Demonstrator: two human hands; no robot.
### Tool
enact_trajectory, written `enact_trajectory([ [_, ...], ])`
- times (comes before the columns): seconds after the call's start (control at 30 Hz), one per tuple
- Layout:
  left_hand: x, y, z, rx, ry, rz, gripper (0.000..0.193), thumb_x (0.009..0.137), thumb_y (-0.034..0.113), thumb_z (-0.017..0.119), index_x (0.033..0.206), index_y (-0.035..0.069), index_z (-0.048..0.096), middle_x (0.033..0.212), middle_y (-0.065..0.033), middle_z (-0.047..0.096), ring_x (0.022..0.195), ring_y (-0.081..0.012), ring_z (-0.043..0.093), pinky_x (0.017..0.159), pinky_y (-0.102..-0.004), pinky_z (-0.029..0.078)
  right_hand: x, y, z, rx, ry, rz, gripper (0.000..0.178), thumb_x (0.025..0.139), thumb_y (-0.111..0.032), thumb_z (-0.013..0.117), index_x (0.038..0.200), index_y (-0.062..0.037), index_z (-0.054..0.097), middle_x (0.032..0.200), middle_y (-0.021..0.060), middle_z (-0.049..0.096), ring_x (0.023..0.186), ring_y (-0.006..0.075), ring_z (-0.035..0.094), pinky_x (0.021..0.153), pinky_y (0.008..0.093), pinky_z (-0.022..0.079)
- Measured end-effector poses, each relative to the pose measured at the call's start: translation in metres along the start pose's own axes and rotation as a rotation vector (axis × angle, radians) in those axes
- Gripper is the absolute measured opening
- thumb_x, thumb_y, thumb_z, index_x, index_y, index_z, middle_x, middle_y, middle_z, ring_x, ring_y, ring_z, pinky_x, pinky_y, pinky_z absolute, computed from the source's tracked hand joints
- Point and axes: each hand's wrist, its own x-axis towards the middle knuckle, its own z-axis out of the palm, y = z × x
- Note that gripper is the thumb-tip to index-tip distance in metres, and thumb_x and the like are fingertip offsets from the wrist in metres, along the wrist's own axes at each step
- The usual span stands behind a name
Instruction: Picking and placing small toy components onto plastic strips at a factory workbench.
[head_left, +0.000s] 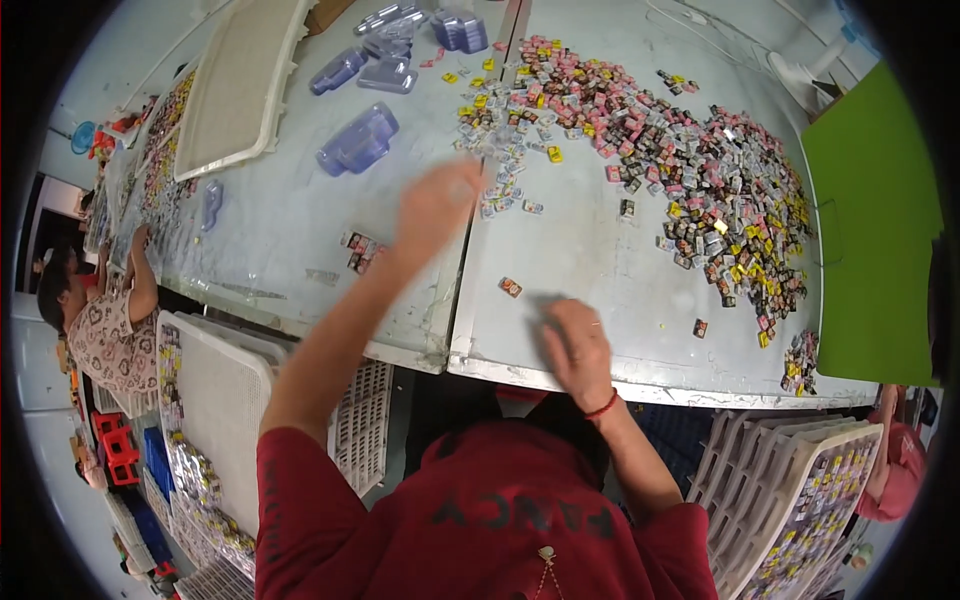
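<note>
Your left hand (pixel 440 208), blurred, reaches over the worktable (pixel 590 250) beside a cluster of small packets (pixel 505 160); whether its fingers grip anything, you cannot tell. Your right hand (pixel 578 345) hangs near the table's front edge, fingers loosely bent, their tips too hidden to show a hold. A lone packet (pixel 510 287) lies between your hands, the main heap (pixel 715 205) spreads rightward, and a clear plastic tray (pixel 360 140) sits beyond your left hand.

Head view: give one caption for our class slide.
Left hand beside scattered small packets, right hand near the edge of the table.
</note>
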Motion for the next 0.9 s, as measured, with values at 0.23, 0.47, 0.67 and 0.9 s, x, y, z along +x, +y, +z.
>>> enact_trajectory([
  [0.23, -0.063, 0.133, 0.053, -0.379, -0.426, 0.151, 0.026, 0.077, 0.023, 0.071, 0.094, 0.007, 0.061, 0.108, -0.0103, 0.059, 0.11, -0.0308, 0.055, 0.092, -0.0411, 0.045, 0.046, 0.045, -0.058, -0.127, 0.372, 0.208, 0.027, 0.083, 0.0, 0.061, 0.11, 0.0002, 0.059, 0.106, 0.0185, 0.061, 0.102, 0.0351, 0.057, 0.091, 0.0389, 0.043],
  [0.47, -0.031, 0.087, 0.077, -0.166, -0.345, 0.001, 0.049, 0.08, 0.032, 0.068, 0.116, 0.0, 0.057, 0.132, -0.0161, 0.047, 0.129, -0.0372, 0.037, 0.103, -0.0538, 0.032, 0.167, 0.105, -0.042, -0.458, 0.117, -0.193, 0.039, 0.081, -0.005, 0.064, 0.12, -0.0033, 0.055, 0.117, 0.0171, 0.057, 0.11, 0.0355, 0.053, 0.095, 0.0415, 0.043],
  [0.67, 0.003, 0.018, 0.11, 0.168, -0.289, -0.134, 0.052, 0.083, 0.03, 0.066, 0.125, 0.002, 0.053, 0.139, -0.0161, 0.041, 0.133, -0.0393, 0.03, 0.104, -0.0587, 0.028, 0.27, 0.15, 0.019, -0.719, -0.094, -0.11, 0.054, 0.084, -0.027, 0.063, 0.133, -0.012, 0.044, 0.132, 0.0124, 0.047, 0.123, 0.037, 0.041, 0.1, 0.0535, 0.035],
  [0.9, 0.031, -0.021, 0.124, 0.204, -0.368, -0.123, 0.055, 0.086, 0.035, 0.062, 0.132, 0.007, 0.051, 0.143, -0.0131, 0.037, 0.135, -0.0383, 0.028, 0.106, -0.0605, 0.021, 0.257, 0.172, 0.034, -0.758, -0.12, -0.078, 0.047, 0.092, -0.031, 0.051, 0.136, -0.0188, 0.042, 0.139, 0.005, 0.041, 0.129, 0.0345, 0.037, 0.098, 0.0598, 0.032],
])
